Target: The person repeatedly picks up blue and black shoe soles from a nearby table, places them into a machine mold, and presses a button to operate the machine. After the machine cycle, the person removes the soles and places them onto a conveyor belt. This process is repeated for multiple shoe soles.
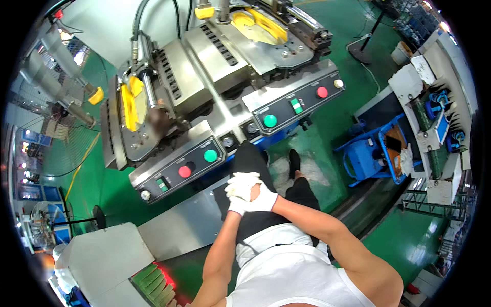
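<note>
My left hand (pixel 239 193) and my right hand (pixel 264 198) are clasped together over my lap, both in white work gloves. The fingers look folded round each other. A patch of bare skin shows between the gloves. I see no tool or part in them, though the space between the palms is hidden. Just ahead stands a metal machine with two control panels. The left panel (pixel 171 176) carries a red and a green button; the right panel (pixel 294 105) has a green and a red one. Neither hand touches them.
Yellow fixtures (pixel 261 25) sit on the machine's right plate, and another yellow fixture (pixel 129 107) on its left. A blue chair (pixel 365 158) is at the right, near a rack (pixel 434 123) with blue items. Green strip-like pieces (pixel 153 286) lie at lower left. A fan (pixel 43 222) stands further left.
</note>
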The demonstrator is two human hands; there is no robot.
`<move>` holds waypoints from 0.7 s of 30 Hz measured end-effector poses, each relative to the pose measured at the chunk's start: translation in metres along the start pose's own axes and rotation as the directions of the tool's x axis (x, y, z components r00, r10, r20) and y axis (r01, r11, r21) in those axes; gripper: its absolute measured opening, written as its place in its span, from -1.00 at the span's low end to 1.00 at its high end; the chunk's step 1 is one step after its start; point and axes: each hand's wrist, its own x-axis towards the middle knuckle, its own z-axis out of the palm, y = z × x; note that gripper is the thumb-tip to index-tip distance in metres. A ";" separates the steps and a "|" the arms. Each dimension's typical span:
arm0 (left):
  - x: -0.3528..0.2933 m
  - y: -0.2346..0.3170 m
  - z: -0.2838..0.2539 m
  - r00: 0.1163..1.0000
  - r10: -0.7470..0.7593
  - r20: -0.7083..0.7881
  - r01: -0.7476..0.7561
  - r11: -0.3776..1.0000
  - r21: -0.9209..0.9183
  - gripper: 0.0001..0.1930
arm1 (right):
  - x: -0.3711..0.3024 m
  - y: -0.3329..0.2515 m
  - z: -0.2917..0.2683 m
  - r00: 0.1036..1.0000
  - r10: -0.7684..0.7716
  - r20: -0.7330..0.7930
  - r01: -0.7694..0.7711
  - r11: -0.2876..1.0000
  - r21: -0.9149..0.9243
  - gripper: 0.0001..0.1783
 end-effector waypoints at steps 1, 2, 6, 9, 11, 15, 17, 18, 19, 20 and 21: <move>0.000 0.001 0.002 1.000 0.001 -0.002 -0.001 1.000 -0.015 -0.57 | 0.001 0.000 -0.002 1.000 -0.002 -0.013 0.002 1.000 0.009 -0.68; 0.000 0.001 0.002 1.000 -0.006 -0.012 0.006 0.999 -0.035 -0.57 | 0.002 0.000 -0.002 1.000 -0.004 -0.026 0.005 1.000 0.019 -0.69; 0.000 0.001 0.006 0.999 -0.009 -0.036 0.005 0.996 -0.091 -0.58 | -0.003 0.004 0.004 0.997 0.068 0.025 -0.069 0.997 0.038 -0.61; -0.001 0.001 0.008 0.999 -0.006 -0.048 0.000 0.992 -0.126 -0.59 | -0.002 0.006 0.005 0.999 0.014 -0.030 -0.014 1.000 -0.006 -0.67; -0.002 0.001 0.006 0.998 -0.008 -0.064 0.000 0.991 -0.134 -0.59 | 0.003 -0.001 0.003 0.998 -0.001 -0.070 0.001 1.000 0.002 -0.69; -0.002 0.000 0.007 0.997 -0.009 -0.072 -0.003 0.987 -0.161 -0.60 | 0.003 0.005 0.008 0.999 -0.003 -0.045 0.003 1.000 0.002 -0.73; -0.001 0.001 0.006 0.997 -0.008 -0.076 -0.004 0.986 -0.165 -0.61 | 0.002 0.008 0.013 0.999 0.003 -0.048 -0.003 1.000 -0.007 -0.72; -0.002 0.001 0.009 0.997 -0.009 -0.074 -0.003 0.986 -0.169 -0.61 | 0.003 0.004 0.010 0.999 -0.001 -0.051 0.002 1.000 0.004 -0.72; -0.004 0.001 0.008 0.997 -0.012 -0.075 -0.001 0.985 -0.170 -0.61 | 0.005 0.001 0.006 0.998 -0.005 -0.058 0.005 1.000 0.014 -0.71; -0.003 0.000 0.003 0.997 -0.009 -0.079 -0.005 0.986 -0.166 -0.61 | 0.009 -0.001 0.004 0.998 -0.006 -0.070 0.008 1.000 0.023 -0.71; -0.001 0.001 0.006 0.998 0.001 -0.070 -0.013 0.986 -0.165 -0.62 | 0.005 0.001 0.004 0.997 0.060 -0.039 -0.058 0.997 0.043 -0.69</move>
